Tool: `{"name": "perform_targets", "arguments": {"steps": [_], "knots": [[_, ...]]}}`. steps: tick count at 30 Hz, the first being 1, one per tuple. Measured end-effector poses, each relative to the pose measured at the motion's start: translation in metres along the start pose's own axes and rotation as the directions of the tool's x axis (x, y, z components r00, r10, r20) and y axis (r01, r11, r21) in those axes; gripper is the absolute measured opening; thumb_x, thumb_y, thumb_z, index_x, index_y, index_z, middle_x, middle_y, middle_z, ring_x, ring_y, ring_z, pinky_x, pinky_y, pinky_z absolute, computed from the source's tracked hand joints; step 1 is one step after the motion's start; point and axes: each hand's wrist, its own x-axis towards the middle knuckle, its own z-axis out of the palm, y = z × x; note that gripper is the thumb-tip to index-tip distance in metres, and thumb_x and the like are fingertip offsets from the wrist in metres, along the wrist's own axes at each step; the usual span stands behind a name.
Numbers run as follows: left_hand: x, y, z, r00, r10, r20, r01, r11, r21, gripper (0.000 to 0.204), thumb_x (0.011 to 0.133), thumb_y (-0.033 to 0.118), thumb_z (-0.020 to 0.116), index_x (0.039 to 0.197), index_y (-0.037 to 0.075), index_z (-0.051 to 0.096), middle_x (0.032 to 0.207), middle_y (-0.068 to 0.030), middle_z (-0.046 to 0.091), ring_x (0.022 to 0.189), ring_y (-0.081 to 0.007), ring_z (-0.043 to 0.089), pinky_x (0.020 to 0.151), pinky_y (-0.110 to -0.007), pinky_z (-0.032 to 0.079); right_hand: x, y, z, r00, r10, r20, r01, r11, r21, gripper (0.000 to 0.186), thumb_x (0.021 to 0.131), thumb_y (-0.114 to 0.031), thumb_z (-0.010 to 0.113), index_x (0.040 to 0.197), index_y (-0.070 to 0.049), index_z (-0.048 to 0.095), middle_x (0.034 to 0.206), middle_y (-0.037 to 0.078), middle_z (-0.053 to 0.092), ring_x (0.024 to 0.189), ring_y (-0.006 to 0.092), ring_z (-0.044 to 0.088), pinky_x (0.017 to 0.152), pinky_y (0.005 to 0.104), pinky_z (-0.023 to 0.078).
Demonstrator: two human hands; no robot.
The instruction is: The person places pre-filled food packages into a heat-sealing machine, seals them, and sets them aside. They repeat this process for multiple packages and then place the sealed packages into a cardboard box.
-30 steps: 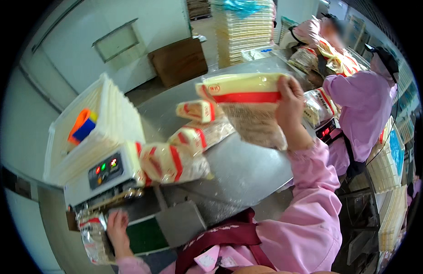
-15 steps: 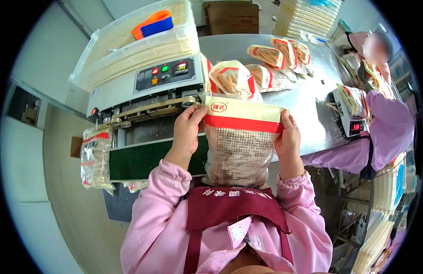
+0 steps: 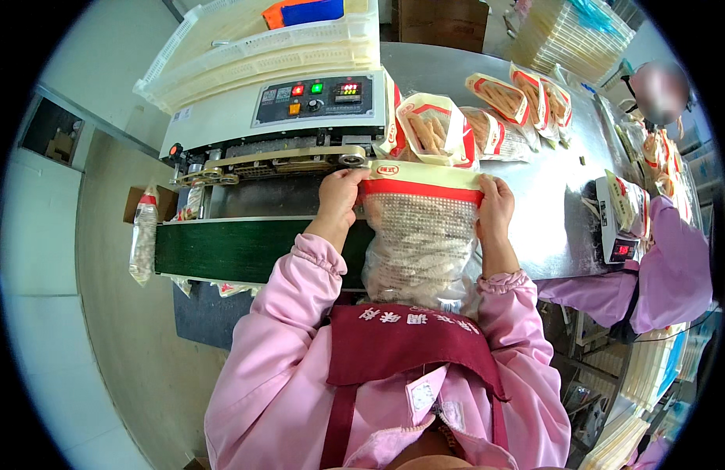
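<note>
Between both hands hangs a clear plastic food bag point(image 3: 419, 235) with a cream and red top band and pale contents. My left hand point(image 3: 340, 202) pinches its upper left corner, close to the right end of a band sealing machine point(image 3: 315, 110). At the upper right corner, my right hand point(image 3: 495, 205) grips the bag with closed fingers. The top edge is stretched fairly straight, and the lower part rests near my maroon apron point(image 3: 413, 345). Below the sealing mechanism runs a green conveyor belt point(image 3: 245, 251), left of the bag.
Several filled bags point(image 3: 499, 102) lie on the metal table point(image 3: 546, 196) behind the held one. Another bag point(image 3: 144, 239) is at the conveyor's left end. Stacked plastic trays point(image 3: 261, 55) stand behind the machine. On the right, a co-worker's purple sleeve point(image 3: 672, 258) is beside a scale point(image 3: 615, 235).
The whole view has shifted, with the machine and table lower and farther right in the picture. The bag at the conveyor's left end has moved outward and turned. Both hands still grip the same bag.
</note>
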Motion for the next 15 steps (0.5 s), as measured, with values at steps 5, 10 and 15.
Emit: {"name": "perform_targets", "arguments": {"steps": [5, 10, 15], "knots": [[0.005, 0.007, -0.023, 0.994, 0.078, -0.074, -0.078, 0.997, 0.007, 0.026, 0.080, 0.016, 0.075, 0.097, -0.003, 0.072, 0.090, -0.0063, 0.070, 0.076, -0.0133, 0.061, 0.072, -0.029, 0.048, 0.003, 0.018, 0.027, 1.000, -0.009, 0.021, 0.010, 0.999, -0.050, 0.018, 0.093, -0.013, 0.061, 0.093, 0.004, 0.066, 0.079, 0.003, 0.064, 0.067, 0.0079, 0.054, 0.060, 0.0247, 0.044], [0.009, 0.014, -0.051, 0.960, 0.240, -0.146, -0.226, 0.968, 0.108, 0.026, 0.081, 0.017, 0.074, 0.097, -0.004, 0.072, 0.091, -0.0064, 0.071, 0.079, -0.0133, 0.062, 0.074, -0.028, 0.048, -0.004, 0.032, 0.062, 0.997, -0.057, 0.055, 0.063, 0.992, -0.110, 0.019, 0.093, -0.015, 0.060, 0.094, 0.003, 0.067, 0.079, 0.006, 0.066, 0.070, 0.0110, 0.057, 0.064, 0.0282, 0.047], [0.011, 0.024, -0.086, 0.939, 0.259, -0.228, -0.223, 0.960, 0.170, 0.025, 0.081, 0.017, 0.074, 0.096, -0.003, 0.072, 0.090, -0.0061, 0.071, 0.079, -0.0131, 0.063, 0.072, -0.029, 0.049, -0.028, 0.021, 0.098, 0.981, -0.174, 0.089, 0.195, 0.912, -0.360, 0.026, 0.092, -0.019, 0.060, 0.090, 0.005, 0.067, 0.074, 0.016, 0.067, 0.067, 0.0202, 0.060, 0.067, 0.0362, 0.048]]}}
